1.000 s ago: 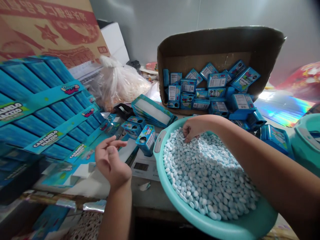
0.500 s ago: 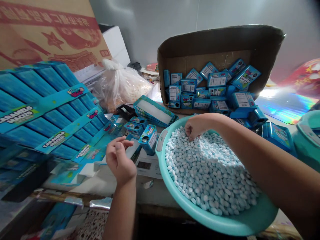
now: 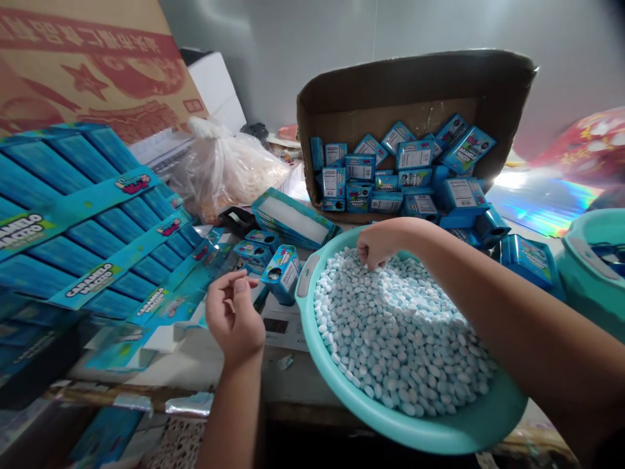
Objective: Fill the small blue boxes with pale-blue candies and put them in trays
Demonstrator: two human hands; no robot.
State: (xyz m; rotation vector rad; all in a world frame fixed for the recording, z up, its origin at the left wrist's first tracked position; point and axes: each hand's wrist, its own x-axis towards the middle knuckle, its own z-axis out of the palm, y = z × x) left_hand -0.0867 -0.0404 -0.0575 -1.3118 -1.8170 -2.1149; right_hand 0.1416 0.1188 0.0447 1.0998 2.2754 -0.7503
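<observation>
My right hand (image 3: 375,244) dips into small pale blue and white candies (image 3: 390,345) that heap up in a turquoise basin (image 3: 342,384). Its fingers are curled together at the surface of the candies, the tips partly hidden. My left hand (image 3: 236,316) hovers palm up to the left of the basin, loosely curled, fingers apart and nothing in it. Just beyond it a small blue candy box (image 3: 282,277) stands upright on a white scale (image 3: 280,329), showing a round opening. More small blue boxes (image 3: 256,249) stand behind that one.
Filled blue display trays (image 3: 97,228) lean on the left. At the back, a cardboard carton (image 3: 415,78) lies on its side with many small blue boxes. A tied plastic bag (image 3: 234,163) and a flat display tray (image 3: 297,218) sit mid-table; another turquoise basin (image 3: 581,254) is at right.
The whole view has shifted slightly, moving things a little to the left. My right hand stays in the candies with its fingers drawn in; my left hand hardly moves.
</observation>
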